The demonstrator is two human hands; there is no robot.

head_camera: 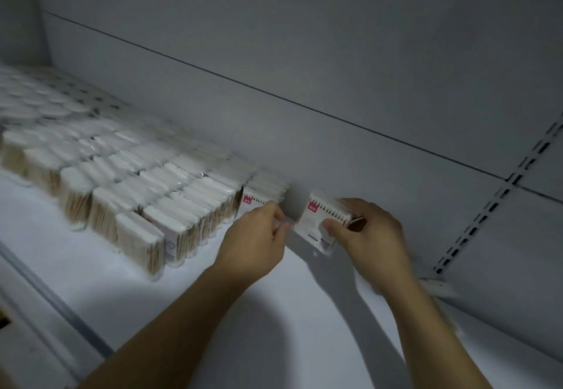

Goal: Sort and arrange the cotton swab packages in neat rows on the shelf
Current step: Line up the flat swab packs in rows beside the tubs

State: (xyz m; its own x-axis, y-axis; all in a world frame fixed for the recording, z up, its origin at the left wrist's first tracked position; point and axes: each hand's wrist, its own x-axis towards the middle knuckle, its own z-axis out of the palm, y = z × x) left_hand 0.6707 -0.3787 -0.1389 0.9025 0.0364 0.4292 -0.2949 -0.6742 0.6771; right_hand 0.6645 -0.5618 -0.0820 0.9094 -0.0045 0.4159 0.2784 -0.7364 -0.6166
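Rows (122, 181) of swab packs cover the shelf (213, 312) from nine o'clock toward the centre, standing upright and touching. The end pack (259, 201) of the back row shows a red label. At its five o'clock the left hand (259, 236) is curled, thumb and fingers pressed together, apparently pinching the clear edge of the pack (315, 219); blur hides the contact. That pack sits tilted, low against the back panel (365, 83), apart from the row. The right hand (371, 236) grips its right end, thumb on the front. A slotted upright (499, 193) runs at three o'clock.
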